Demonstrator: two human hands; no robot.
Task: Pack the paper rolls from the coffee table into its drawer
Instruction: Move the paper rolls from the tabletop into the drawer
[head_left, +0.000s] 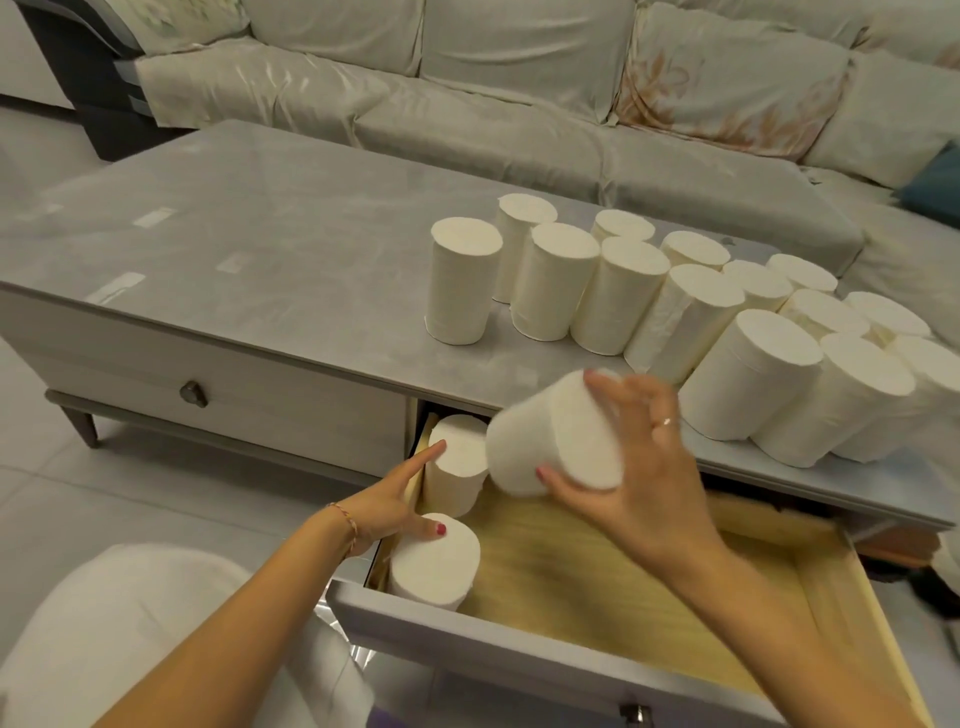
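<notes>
A pale, cloth-covered sofa (519, 78) wraps the far side of the room behind a grey coffee table, whose worktop (234, 234) carries a crowd of white paper rolls (649, 306) massed toward its right end, each standing on end with its long axis upright and a flat round face turned up; the rolls stand close together, many touching, with one roll at the left of the group (460, 280) set slightly apart from its neighbours. Below the worktop's front edge the right-hand drawer (571, 670) is pulled well out, its light wooden floor mostly bare, while the left-hand drawer front (218, 384) with a dark knob stays flush. Two rolls stand upright against the open drawer's left wall: a far roll (460, 467) near the back and a near roll (435, 561) by the front panel. The person's right hand (639, 467) holds a third roll (556, 431) in the air above the drawer's back left part, the grip closed around it with the thumb on its lower end and the fingers over its upper end; this roll is tilted, its long axis slanting from lower left to upper right, and it is motion-blurred. The left hand (389, 504) lies spread at the drawer's left wall, forefinger touching the far roll, thumb resting on the near roll's top, pinching nothing.
</notes>
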